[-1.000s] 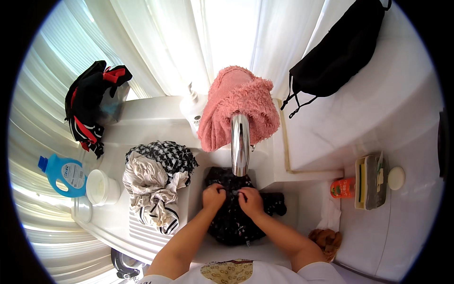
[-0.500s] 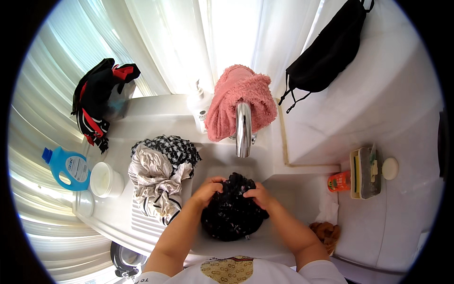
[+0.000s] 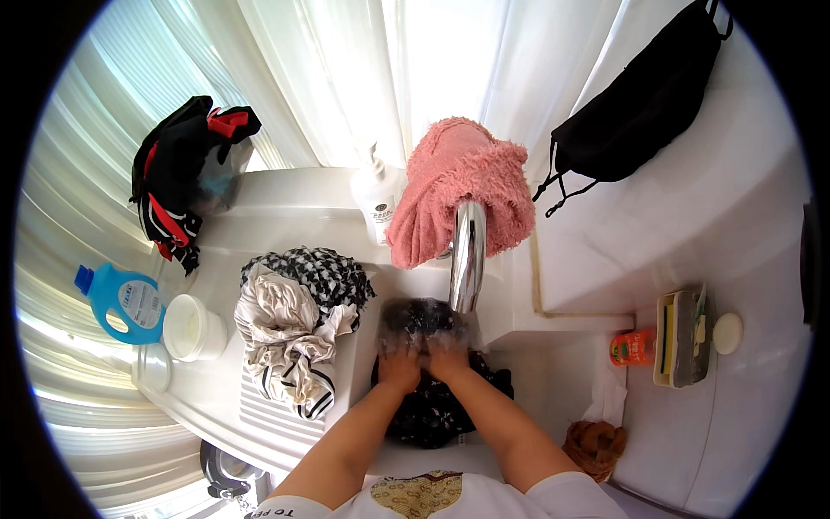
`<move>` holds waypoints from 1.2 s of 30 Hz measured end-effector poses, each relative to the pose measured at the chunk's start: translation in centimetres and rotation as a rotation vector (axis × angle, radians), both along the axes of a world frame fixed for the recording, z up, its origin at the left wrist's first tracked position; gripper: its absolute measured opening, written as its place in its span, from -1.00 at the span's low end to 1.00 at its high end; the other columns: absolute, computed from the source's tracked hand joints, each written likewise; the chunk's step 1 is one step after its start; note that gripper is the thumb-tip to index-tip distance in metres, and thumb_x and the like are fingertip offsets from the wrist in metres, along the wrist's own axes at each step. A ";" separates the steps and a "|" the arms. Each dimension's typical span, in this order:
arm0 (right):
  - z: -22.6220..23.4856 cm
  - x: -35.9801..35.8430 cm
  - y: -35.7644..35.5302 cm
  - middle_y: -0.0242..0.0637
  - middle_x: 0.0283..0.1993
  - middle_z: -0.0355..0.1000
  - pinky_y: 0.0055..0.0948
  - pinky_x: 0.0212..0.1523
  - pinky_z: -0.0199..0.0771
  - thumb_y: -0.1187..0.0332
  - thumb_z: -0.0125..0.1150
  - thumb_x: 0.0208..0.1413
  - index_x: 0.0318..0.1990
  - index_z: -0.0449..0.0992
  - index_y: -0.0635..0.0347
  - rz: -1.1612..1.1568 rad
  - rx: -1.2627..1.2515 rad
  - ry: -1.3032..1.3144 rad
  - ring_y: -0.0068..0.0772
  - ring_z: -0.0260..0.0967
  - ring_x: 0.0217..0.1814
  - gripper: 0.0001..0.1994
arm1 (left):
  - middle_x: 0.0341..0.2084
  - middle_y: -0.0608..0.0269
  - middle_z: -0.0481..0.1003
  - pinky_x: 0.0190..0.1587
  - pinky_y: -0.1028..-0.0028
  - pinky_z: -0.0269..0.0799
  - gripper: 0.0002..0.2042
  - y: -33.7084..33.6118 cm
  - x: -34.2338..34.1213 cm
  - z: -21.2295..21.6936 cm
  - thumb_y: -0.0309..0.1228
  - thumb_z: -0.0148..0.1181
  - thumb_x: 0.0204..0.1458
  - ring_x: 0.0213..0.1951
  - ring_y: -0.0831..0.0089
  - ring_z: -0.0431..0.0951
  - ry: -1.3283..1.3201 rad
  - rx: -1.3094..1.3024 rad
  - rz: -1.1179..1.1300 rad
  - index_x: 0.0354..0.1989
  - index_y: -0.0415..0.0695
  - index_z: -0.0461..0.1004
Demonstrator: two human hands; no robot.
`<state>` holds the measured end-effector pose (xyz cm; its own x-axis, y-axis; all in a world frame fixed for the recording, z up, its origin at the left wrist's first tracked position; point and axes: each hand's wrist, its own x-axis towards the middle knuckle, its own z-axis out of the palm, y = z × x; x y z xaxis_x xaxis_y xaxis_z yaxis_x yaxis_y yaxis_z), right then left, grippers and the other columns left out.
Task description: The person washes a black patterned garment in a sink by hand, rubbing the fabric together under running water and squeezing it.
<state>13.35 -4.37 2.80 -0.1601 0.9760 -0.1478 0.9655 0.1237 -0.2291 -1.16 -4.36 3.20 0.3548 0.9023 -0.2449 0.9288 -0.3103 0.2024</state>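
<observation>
A black patterned cloth [image 3: 428, 411] lies bunched in the basin under the chrome faucet [image 3: 468, 259]. Both hands reach forward onto its far part, close together, right below the spout. My left hand [image 3: 400, 369] presses against the cloth on the left. Beside it, my right hand [image 3: 447, 356] touches the same cloth. Splashing water and blur smear the fingers of both, so their grip does not show. A pink fluffy towel [image 3: 458, 186] is draped over the faucet's base.
Left of the basin, a beige garment [image 3: 285, 316] and a black-and-white cloth [image 3: 320, 270] lie on the ribbed washboard [image 3: 268, 402]. A blue detergent bottle [image 3: 125, 304], white tub [image 3: 194, 327] and white pump bottle [image 3: 376, 195] stand around. A brown cloth [image 3: 595, 448] lies at right.
Both hands have moved forward from the cloth's sides and come together under the spout. Water now splashes over them and the cloth's far part. The view has shifted slightly.
</observation>
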 end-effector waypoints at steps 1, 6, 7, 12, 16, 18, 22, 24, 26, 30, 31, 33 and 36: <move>1.1 0.1 0.7 -0.16 0.16 0.28 0.25 0.25 -0.12 -0.05 0.12 -0.02 0.16 0.32 -0.07 0.000 -0.107 -0.004 -0.05 0.08 0.29 -0.42 | 0.29 0.00 0.05 0.29 0.01 -0.12 -0.38 0.9 0.1 1.3 -0.11 -0.02 0.09 0.31 -0.07 -0.02 -0.029 -0.114 0.009 0.33 0.05 0.00; 2.2 1.8 2.9 -0.07 -0.12 0.44 -0.11 -0.01 0.33 0.00 0.24 -0.11 0.10 0.36 0.09 -0.159 -0.008 0.352 -0.03 0.34 0.00 -0.39 | 0.19 -0.07 0.23 0.22 0.15 0.12 -0.36 4.0 -0.6 -0.1 -0.13 0.06 0.05 0.25 -0.05 0.11 -0.653 -0.259 0.366 0.31 -0.01 0.05; 1.8 1.8 3.4 -0.04 -0.11 0.43 -0.13 -0.02 0.34 0.01 0.26 -0.11 0.09 0.36 0.13 -0.298 0.048 0.415 0.01 0.33 0.01 -0.39 | 0.18 -0.07 0.24 0.21 0.18 0.14 -0.37 3.9 -0.2 -0.6 -0.10 0.05 0.07 0.23 0.00 0.16 -0.718 -0.231 0.500 0.30 -0.05 0.07; -1.0 0.0 4.3 -0.02 0.05 0.37 -0.23 0.01 0.33 -0.13 0.14 0.02 0.09 0.35 0.29 -0.599 -0.261 0.952 -0.05 0.31 0.07 -0.33 | 0.00 0.04 0.41 0.07 0.27 0.31 -0.46 5.8 0.0 0.9 -0.02 -0.01 0.13 0.02 0.20 0.40 -1.162 -0.798 0.990 0.14 -0.20 0.28; 8.5 1.2 1.5 -0.02 0.09 0.34 -0.34 0.11 0.22 -0.21 0.05 0.06 -0.02 0.45 0.30 -0.507 -0.835 1.078 -0.24 0.25 0.15 -0.33 | -0.25 0.10 0.52 -0.11 0.30 0.43 -0.49 3.7 -1.3 4.3 -0.01 0.02 0.12 -0.25 0.24 0.53 -1.052 -1.019 0.847 0.02 -0.21 0.40; 9.7 3.3 -0.5 0.01 0.06 0.34 -0.28 0.15 0.16 -0.22 0.12 -0.01 -0.17 0.52 0.30 -0.241 -0.804 0.917 -0.14 0.23 0.16 -0.37 | -0.13 0.04 0.41 -0.03 0.26 0.34 -0.47 2.2 -2.1 8.5 0.03 0.04 0.08 -0.13 0.19 0.42 -0.781 -1.037 0.525 0.10 -0.10 0.33; 10.9 4.7 -7.0 0.08 0.33 -0.07 0.38 0.17 -0.14 -0.18 0.29 -0.19 -0.37 0.50 0.24 0.309 -0.071 0.409 0.18 -0.23 0.39 -0.44 | 0.29 -0.06 -0.04 0.19 0.02 0.09 -0.38 -3.3 -2.4 9.2 0.09 -0.02 0.07 0.26 -0.02 0.06 -0.214 -0.583 0.177 0.30 0.19 0.09; 8.1 3.4 -9.3 0.10 0.35 -0.12 0.44 0.17 -0.19 -0.16 0.28 -0.17 -0.28 0.47 0.22 0.293 -0.068 0.306 0.16 -0.29 0.42 -0.44 | 0.36 0.01 -0.35 0.17 -0.26 -0.03 -0.39 -5.7 -1.1 7.2 0.08 -0.11 0.11 0.31 -0.18 -0.16 -0.108 -0.529 0.253 0.34 0.31 -0.04; 7.0 2.5 -9.5 0.08 0.36 -0.13 0.45 0.19 -0.25 -0.11 0.26 -0.17 -0.12 0.39 0.13 0.279 -0.120 0.191 0.13 -0.32 0.44 -0.43 | 0.34 -0.03 -0.25 0.14 -0.25 0.01 -0.44 -6.8 0.8 7.3 -0.02 -0.11 0.13 0.29 -0.21 -0.13 -0.018 -0.530 0.286 0.33 0.28 -0.01; 3.3 1.8 -8.4 0.00 0.21 0.14 0.27 0.09 0.02 0.10 0.18 -0.09 -0.19 0.40 0.11 0.257 -0.062 0.136 0.03 -0.03 0.31 -0.64 | 0.21 -0.07 0.04 0.01 -0.16 0.25 -0.55 -6.5 1.2 5.5 -0.18 -0.06 0.12 0.21 -0.17 0.06 -0.038 -0.276 0.213 0.22 0.18 0.19; 2.8 1.8 -7.5 -0.01 0.17 0.18 0.20 0.05 0.11 0.17 0.17 -0.09 -0.18 0.39 0.10 0.259 -0.067 0.137 0.00 0.04 0.26 -0.67 | 0.14 -0.07 0.13 -0.02 -0.12 0.28 -0.58 -5.9 1.1 4.7 -0.20 -0.06 0.11 0.15 -0.14 0.15 -0.076 -0.236 0.215 0.18 0.15 0.22; 2.6 1.4 -5.7 -0.05 0.10 0.26 0.04 -0.02 0.22 0.28 0.14 -0.08 -0.17 0.38 0.08 0.244 -0.126 0.120 -0.06 0.14 0.17 -0.72 | -0.02 -0.07 0.30 -0.06 -0.03 0.35 -0.62 -4.5 0.6 2.4 -0.23 -0.04 0.08 0.04 -0.08 0.31 -0.152 -0.157 0.227 0.11 0.11 0.30; 3.1 0.2 -2.4 -0.07 -0.01 0.38 -0.20 -0.07 0.33 0.40 0.08 -0.04 -0.14 0.39 0.08 0.158 -0.265 0.085 -0.13 0.34 0.01 -0.75 | -0.12 -0.13 0.41 -0.05 0.08 0.38 -0.65 -1.0 0.7 0.8 -0.25 -0.07 0.10 -0.07 -0.04 0.44 -0.053 -0.324 0.290 0.08 0.05 0.33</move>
